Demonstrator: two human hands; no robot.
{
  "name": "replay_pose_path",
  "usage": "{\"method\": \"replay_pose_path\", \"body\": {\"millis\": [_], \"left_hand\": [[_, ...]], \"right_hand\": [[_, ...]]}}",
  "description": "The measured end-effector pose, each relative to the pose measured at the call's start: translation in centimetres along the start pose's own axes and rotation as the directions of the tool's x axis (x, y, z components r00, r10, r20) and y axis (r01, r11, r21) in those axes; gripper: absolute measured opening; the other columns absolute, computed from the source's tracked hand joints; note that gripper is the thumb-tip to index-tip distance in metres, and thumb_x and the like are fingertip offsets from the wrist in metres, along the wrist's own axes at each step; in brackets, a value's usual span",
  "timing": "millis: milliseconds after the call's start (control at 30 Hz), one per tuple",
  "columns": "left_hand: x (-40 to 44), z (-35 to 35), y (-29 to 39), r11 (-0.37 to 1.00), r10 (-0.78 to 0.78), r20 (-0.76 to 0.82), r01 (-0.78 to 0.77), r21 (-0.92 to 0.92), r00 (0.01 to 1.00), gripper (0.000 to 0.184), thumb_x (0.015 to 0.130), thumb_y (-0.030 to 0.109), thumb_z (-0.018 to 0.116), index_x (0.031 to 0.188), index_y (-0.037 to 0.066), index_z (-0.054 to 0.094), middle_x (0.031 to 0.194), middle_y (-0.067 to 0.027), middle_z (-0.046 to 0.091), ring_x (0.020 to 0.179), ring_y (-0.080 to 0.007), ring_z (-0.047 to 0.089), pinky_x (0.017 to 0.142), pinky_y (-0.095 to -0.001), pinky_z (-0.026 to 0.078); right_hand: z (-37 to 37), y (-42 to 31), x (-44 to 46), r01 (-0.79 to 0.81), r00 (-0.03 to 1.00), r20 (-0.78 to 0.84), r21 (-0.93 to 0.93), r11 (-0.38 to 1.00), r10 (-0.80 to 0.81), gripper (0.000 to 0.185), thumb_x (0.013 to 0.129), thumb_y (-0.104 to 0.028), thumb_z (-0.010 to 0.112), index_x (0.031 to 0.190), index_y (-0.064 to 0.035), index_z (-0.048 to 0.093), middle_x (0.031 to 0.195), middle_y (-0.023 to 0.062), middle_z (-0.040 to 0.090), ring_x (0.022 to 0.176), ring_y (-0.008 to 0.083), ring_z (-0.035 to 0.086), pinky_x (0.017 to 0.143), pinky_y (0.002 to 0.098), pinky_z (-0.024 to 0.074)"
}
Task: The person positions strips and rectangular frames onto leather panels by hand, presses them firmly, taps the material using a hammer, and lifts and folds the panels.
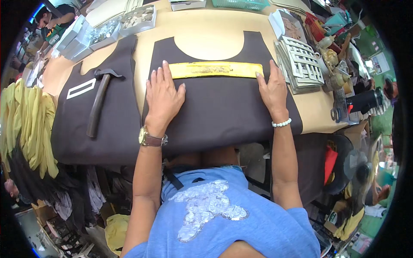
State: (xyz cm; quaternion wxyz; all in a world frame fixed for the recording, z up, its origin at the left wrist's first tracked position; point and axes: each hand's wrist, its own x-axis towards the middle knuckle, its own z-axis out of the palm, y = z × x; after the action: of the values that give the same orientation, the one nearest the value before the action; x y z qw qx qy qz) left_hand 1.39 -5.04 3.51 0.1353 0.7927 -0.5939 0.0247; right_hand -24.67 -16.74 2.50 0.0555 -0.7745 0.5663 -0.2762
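A dark brown cut piece of sheet material (215, 107), with a curved notch at its far edge, lies flat on the table before me. Across it lies a yellow strip (245, 70) with dark smudges along its middle. My left hand (165, 95) rests flat by the strip's left end, fingers stretched out and thumb apart. At the right end, my right hand (274, 92) lies with its fingers extended and its thumb touching or very near the strip's corner. To the left, a hammer (99, 103) and a white rectangular frame (81, 88) lie on another dark piece (71, 124).
Boxes of small parts (137, 21) stand at the back left. Slotted pale templates (303, 62) are stacked at the right, near a black bottle (365, 101). Yellow cloth pieces (28, 120) hang at the left edge. A person (53, 23) is at the far left.
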Motion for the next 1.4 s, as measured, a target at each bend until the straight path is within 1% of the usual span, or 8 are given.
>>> {"method": "replay_pose_path", "body": {"millis": [167, 300, 367, 467, 500, 633, 933, 1400], "left_hand": [[-0.2, 3.0, -0.4, 0.995, -0.055, -0.189, 0.038, -0.089, 0.980, 0.070, 0.084, 0.031, 0.060, 0.136, -0.007, 0.031, 0.132, -0.0248, 0.043, 0.124, -0.0407, 0.039, 0.103, -0.0459, 0.032], [-0.4, 3.3, -1.2, 0.974, -0.085, -0.257, 0.026, -0.226, 0.963, 0.064, 0.081, 0.024, 0.065, 0.133, -0.003, 0.039, 0.125, -0.0225, 0.051, 0.120, -0.0387, 0.044, 0.102, -0.0497, 0.031], [-0.4, 3.0, -1.2, 0.941, -0.133, -0.219, 0.054, -0.334, 0.967, 0.061, 0.079, 0.019, 0.067, 0.132, 0.001, 0.043, 0.121, -0.0209, 0.054, 0.118, -0.0372, 0.047, 0.103, -0.0536, 0.029], [-0.5, 2.5, -1.4, 0.952, -0.124, -0.240, 0.048, -0.302, 0.963, 0.057, 0.078, 0.015, 0.068, 0.129, -0.001, 0.046, 0.112, -0.0156, 0.060, 0.110, -0.0289, 0.054, 0.100, -0.0429, 0.034], [-0.7, 2.6, -1.4, 0.947, -0.131, -0.254, 0.046, -0.317, 0.958, 0.055, 0.078, 0.014, 0.068, 0.129, 0.003, 0.048, 0.113, -0.0116, 0.061, 0.109, -0.0276, 0.055, 0.102, -0.0501, 0.030], [-0.9, 2.3, -1.2, 0.928, -0.145, -0.211, 0.059, -0.367, 0.967, 0.053, 0.079, 0.012, 0.066, 0.129, 0.004, 0.049, 0.115, -0.0099, 0.062, 0.111, -0.0269, 0.055, 0.104, -0.0578, 0.023], [-1.0, 2.1, -0.9, 0.923, -0.116, -0.161, 0.047, -0.381, 0.980, 0.047, 0.080, 0.011, 0.064, 0.125, 0.003, 0.053, 0.122, -0.0183, 0.057, 0.123, -0.0336, 0.046, 0.107, -0.0511, 0.023], [-1.2, 2.3, -1.0, 0.931, -0.113, -0.113, 0.066, -0.359, 0.987, 0.040, 0.083, 0.011, 0.063, 0.122, 0.006, 0.056, 0.126, -0.0108, 0.056, 0.128, -0.0303, 0.041, 0.108, -0.0517, 0.021]], "right_hand": [[1.6, 1.0, -0.1, -0.223, 0.967, -0.027, 0.379, 0.898, 0.251, 0.039, 0.087, -0.015, 0.057, 0.119, 0.0063, 0.053, 0.094, 0.0167, 0.065, 0.087, 0.0277, 0.062, 0.081, 0.0354, 0.0480], [1.5, 0.9, -0.4, -0.201, 0.962, -0.067, 0.486, 0.851, 0.265, 0.034, 0.089, -0.010, 0.052, 0.119, 0.0060, 0.053, 0.099, 0.0174, 0.067, 0.092, 0.0250, 0.064, 0.085, 0.0344, 0.0479], [1.4, 0.9, -0.5, -0.222, 0.958, -0.045, 0.508, 0.832, 0.283, 0.034, 0.089, -0.008, 0.051, 0.120, 0.0058, 0.052, 0.102, 0.0170, 0.066, 0.095, 0.0246, 0.063, 0.087, 0.0344, 0.0472], [1.2, 0.5, -0.4, -0.240, 0.955, -0.026, 0.513, 0.824, 0.294, 0.034, 0.089, -0.006, 0.051, 0.121, 0.0056, 0.051, 0.105, 0.0165, 0.065, 0.099, 0.0241, 0.062, 0.090, 0.0343, 0.0458], [1.2, 0.4, -0.4, -0.246, 0.955, -0.020, 0.512, 0.823, 0.297, 0.035, 0.089, -0.006, 0.051, 0.122, 0.0055, 0.051, 0.106, 0.0164, 0.065, 0.100, 0.0239, 0.062, 0.091, 0.0342, 0.0454], [1.6, 1.0, -0.2, -0.264, 0.947, -0.002, 0.570, 0.778, 0.322, 0.035, 0.089, -0.004, 0.051, 0.122, 0.0058, 0.050, 0.109, 0.0159, 0.064, 0.103, 0.0215, 0.061, 0.092, 0.0317, 0.0445], [1.2, 0.7, -0.1, -0.310, 0.932, 0.040, 0.600, 0.738, 0.359, 0.036, 0.089, -0.003, 0.051, 0.124, 0.0055, 0.050, 0.110, 0.0145, 0.064, 0.103, 0.0188, 0.060, 0.090, 0.0302, 0.0449], [1.4, 1.3, -0.3, -0.285, 0.948, 0.031, 0.530, 0.799, 0.318, 0.030, 0.084, -0.005, 0.059, 0.113, 0.0026, 0.061, 0.113, 0.0166, 0.062, 0.112, 0.0260, 0.055, 0.098, 0.0338, 0.0392]]}}
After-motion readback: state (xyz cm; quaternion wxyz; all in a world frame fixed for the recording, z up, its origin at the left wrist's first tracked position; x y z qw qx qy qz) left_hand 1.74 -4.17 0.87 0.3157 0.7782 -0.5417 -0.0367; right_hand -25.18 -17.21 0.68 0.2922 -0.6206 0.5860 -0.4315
